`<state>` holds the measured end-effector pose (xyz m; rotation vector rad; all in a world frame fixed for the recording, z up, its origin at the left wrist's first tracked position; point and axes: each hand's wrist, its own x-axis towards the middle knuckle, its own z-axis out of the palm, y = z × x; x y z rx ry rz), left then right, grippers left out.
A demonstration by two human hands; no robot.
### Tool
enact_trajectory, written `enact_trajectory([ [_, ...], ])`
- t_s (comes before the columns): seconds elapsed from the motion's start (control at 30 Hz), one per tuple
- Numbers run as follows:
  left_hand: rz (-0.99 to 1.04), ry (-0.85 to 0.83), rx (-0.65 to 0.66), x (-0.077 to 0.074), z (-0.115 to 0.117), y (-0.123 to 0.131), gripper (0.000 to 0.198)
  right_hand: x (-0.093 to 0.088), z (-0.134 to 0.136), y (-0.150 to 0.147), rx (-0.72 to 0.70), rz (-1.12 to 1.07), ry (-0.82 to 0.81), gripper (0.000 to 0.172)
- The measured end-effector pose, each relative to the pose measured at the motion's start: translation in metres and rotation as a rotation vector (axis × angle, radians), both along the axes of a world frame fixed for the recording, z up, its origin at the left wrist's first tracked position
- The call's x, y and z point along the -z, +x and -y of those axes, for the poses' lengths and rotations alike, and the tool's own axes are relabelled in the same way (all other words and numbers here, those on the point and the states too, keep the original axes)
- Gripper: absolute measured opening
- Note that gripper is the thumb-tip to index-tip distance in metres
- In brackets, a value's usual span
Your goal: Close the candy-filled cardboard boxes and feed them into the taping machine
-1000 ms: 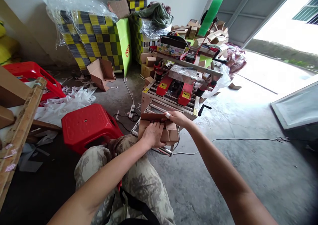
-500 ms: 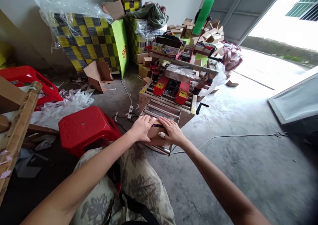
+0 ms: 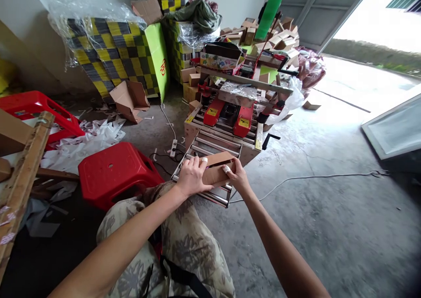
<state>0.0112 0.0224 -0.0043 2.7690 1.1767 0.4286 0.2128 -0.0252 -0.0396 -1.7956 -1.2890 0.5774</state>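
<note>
A small brown cardboard box (image 3: 215, 174) rests on, or just over, the metal rollers at the near end of a roller conveyor (image 3: 217, 197). Its long top flaps stand slightly apart, with a dark gap between them. My left hand (image 3: 193, 175) grips the box's left end, thumb along the near side and fingers over the top. At the right end, my right hand (image 3: 237, 175) has its thumb on the near flap and its fingers around the far corner. What lies inside the box is hidden.
Behind the rollers stands a carton-sealing machine with red side belts (image 3: 243, 122) and a green tape strip (image 3: 271, 11). A red plastic stool (image 3: 110, 171) is at my left. A power strip (image 3: 173, 148) and cables lie on the floor. Cardboard boxes (image 3: 250, 35) are heaped behind.
My right hand has shifted from the box's top to its right end. The flaps, pressed under both hands before, now show more, with a gap between them.
</note>
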Motion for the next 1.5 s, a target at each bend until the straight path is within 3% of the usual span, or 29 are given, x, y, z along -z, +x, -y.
enact_trajectory([
  [0.3,0.038,-0.008,-0.028,0.001,0.001,0.0,0.1,-0.004,-0.003,0.022,-0.195,0.078,-0.092,0.047],
  [0.6,0.006,-0.085,0.025,-0.01,-0.012,0.0,0.103,-0.039,-0.039,0.044,-0.554,0.41,-0.199,0.038],
  [0.8,0.005,-0.104,0.038,-0.01,-0.011,0.001,0.102,-0.04,-0.055,0.049,-0.675,0.481,-0.291,0.039],
  [1.0,-0.003,-0.092,0.038,-0.011,-0.012,0.001,0.1,-0.034,-0.056,0.036,-0.491,0.527,-0.281,0.05],
  [1.33,-0.004,-0.035,0.061,-0.006,-0.008,0.0,0.092,-0.043,-0.067,0.005,-0.364,0.648,-0.364,0.053],
  [1.5,0.024,-0.027,-0.018,-0.002,-0.002,0.0,0.086,-0.041,-0.041,-0.007,-0.218,0.671,-0.236,0.045],
])
